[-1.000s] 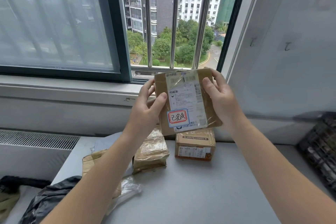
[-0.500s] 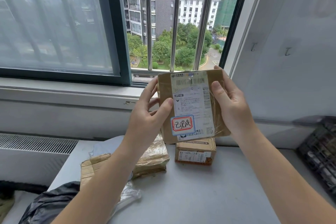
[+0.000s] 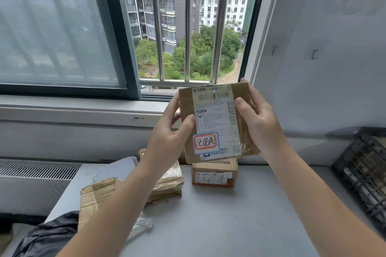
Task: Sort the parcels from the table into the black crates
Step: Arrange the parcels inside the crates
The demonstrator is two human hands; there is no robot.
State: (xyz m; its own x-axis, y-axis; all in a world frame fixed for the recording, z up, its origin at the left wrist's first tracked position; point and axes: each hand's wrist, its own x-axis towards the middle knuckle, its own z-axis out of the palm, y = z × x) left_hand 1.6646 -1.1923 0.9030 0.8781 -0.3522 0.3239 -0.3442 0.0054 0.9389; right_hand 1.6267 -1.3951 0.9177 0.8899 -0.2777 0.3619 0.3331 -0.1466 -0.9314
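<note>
I hold a flat brown cardboard parcel (image 3: 217,121) upright in front of the window, its white shipping label and a red-and-blue sticker facing me. My left hand (image 3: 167,137) grips its left edge, thumb on the front. My right hand (image 3: 257,119) grips the right edge, thumb over the label. On the grey table (image 3: 229,215) below lie a small brown box (image 3: 215,175), a taped brown parcel (image 3: 169,181) and a crumpled cardboard parcel (image 3: 96,196). A black crate (image 3: 363,173) stands at the right edge, with items inside.
A dark plastic bag (image 3: 50,233) lies at the table's near left corner, with a grey mailer (image 3: 117,169) and clear plastic wrap (image 3: 142,225) by the parcels. The window sill and barred window are behind; a radiator grille (image 3: 35,169) runs at the left.
Both hands have shifted the held parcel a little to the right and turned it more upright. My view has tilted slightly; the parcels on the table have not moved.
</note>
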